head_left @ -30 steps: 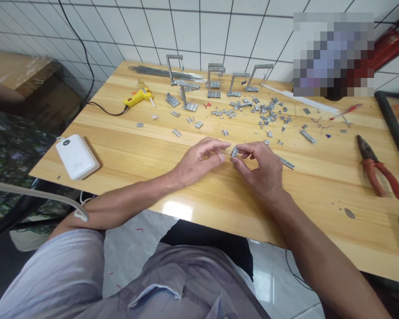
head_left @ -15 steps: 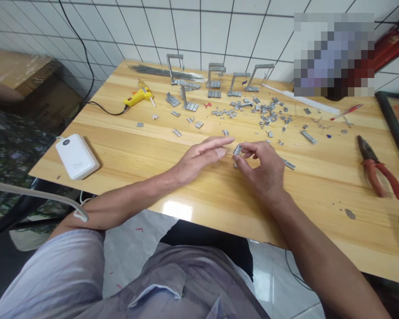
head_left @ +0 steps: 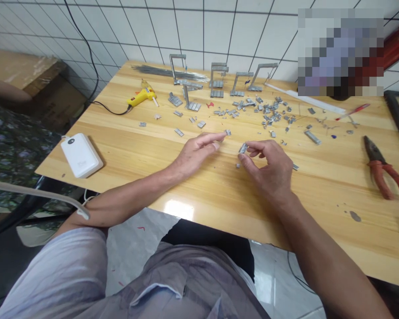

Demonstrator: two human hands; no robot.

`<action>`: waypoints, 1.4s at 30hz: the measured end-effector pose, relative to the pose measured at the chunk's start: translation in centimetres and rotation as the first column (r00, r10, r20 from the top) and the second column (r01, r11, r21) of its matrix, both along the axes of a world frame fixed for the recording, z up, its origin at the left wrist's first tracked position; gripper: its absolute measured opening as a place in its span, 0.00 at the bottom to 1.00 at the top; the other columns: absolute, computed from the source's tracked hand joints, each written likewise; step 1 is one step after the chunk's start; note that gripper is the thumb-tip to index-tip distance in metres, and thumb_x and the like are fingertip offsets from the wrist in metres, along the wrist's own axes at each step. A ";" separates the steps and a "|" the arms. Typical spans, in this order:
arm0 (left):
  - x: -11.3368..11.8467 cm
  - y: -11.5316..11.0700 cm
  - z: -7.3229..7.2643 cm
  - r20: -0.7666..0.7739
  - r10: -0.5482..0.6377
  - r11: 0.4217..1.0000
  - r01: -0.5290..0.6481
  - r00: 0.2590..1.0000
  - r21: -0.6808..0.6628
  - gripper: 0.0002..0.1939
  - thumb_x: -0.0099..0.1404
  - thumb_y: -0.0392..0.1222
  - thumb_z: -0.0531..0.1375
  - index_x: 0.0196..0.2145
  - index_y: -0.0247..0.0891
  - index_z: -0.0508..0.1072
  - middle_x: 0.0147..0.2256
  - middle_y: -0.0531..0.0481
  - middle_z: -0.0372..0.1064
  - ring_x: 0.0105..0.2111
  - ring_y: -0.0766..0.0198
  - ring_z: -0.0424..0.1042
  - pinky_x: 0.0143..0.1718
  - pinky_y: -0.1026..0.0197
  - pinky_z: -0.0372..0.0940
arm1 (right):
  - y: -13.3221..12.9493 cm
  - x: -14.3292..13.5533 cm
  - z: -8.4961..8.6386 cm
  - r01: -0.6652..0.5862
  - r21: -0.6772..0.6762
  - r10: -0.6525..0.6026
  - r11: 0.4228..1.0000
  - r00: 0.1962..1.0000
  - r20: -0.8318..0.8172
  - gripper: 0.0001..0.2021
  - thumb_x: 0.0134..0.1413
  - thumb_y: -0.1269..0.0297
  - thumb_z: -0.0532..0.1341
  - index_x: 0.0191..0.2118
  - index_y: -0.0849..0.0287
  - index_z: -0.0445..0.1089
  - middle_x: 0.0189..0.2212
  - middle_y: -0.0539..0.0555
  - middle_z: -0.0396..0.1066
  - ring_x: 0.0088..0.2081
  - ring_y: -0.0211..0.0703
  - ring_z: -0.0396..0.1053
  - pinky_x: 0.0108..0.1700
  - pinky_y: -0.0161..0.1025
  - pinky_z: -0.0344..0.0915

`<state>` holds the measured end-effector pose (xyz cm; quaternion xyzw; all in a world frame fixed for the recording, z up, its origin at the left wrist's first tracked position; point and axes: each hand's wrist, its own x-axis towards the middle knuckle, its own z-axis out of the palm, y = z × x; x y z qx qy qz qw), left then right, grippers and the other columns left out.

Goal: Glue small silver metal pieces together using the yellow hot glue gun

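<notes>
My right hand [head_left: 269, 166] pinches a small grey metal strip [head_left: 242, 148] between thumb and fingertips, just above the table. My left hand [head_left: 197, 153] reaches out with its fingers stretched and the thumb apart. Its index fingertip is at a tiny grey metal piece [head_left: 228, 132]; whether it presses on it I cannot tell. A little grey bit [head_left: 237, 165] lies below the pinched strip. Partly behind my right hand, another narrow grey strip [head_left: 295, 167] pokes out.
Toward the back stand several grey metal frames [head_left: 194, 106] and a bundle of thin rods [head_left: 153, 70]. Scattered metal scraps [head_left: 272, 108] lie before them. A yellow glue gun [head_left: 141, 98] and white power bank [head_left: 81, 155] are left; red-handled pliers [head_left: 382, 170] and a red pen [head_left: 352, 112] right.
My left hand has drawn slightly away from my right, its index fingertip now at the tiny metal piece. The right hand keeps its strip; the small bit below it shows more fully.
</notes>
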<state>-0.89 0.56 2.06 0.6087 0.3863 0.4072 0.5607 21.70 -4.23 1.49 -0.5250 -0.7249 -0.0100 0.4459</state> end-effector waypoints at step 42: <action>0.4 -1.0 0.4 -0.156 -0.183 0.980 0.168 0.971 -0.105 0.15 0.66 0.52 0.67 0.32 0.37 0.73 0.27 0.55 0.64 0.28 0.68 0.60 0.31 0.61 0.54 | -0.4 -0.4 -0.8 -0.174 0.057 0.143 0.983 0.921 0.361 0.07 0.70 0.65 0.63 0.49 0.56 0.77 0.40 0.56 0.81 0.40 0.47 0.77 0.42 0.43 0.68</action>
